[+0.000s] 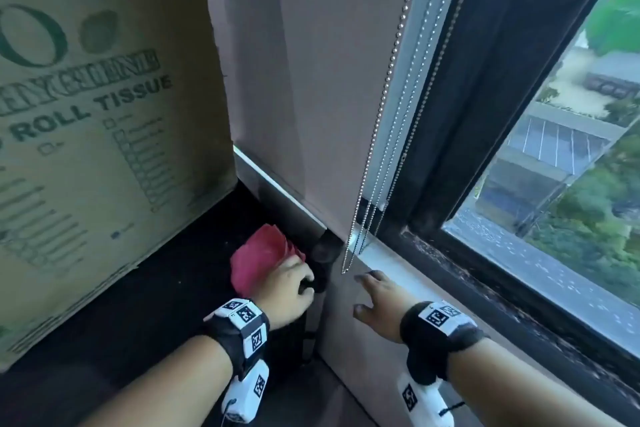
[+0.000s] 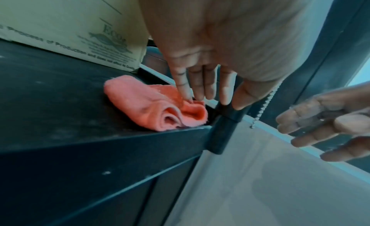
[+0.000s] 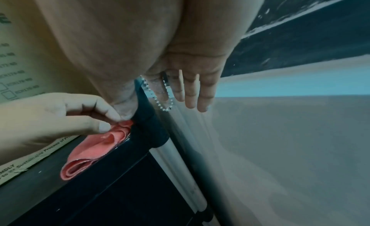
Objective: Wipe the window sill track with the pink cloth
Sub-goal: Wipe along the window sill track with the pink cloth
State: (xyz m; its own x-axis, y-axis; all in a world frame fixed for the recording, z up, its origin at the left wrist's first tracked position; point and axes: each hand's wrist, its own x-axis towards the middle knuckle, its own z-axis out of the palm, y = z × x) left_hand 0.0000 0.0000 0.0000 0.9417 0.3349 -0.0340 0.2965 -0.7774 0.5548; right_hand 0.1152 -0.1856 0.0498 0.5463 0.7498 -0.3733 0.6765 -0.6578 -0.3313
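The pink cloth (image 1: 262,258), soft, light and bunched on the dark shelf (image 1: 166,274) at the left hand's (image 1: 289,289) 11 o'clock, is pinched by those fingers (image 2: 183,87); the right hand (image 1: 377,302) is spread.

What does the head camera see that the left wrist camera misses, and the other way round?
Only the head view shows the window with trees and buildings outside, the dirty track, and both wristbands. Only the left wrist view shows the cloth's rolled folds close up and the left hand's fingers touching it. Both show the cloth, the cardboard box, the bead chain, the black shelf and the open right hand.
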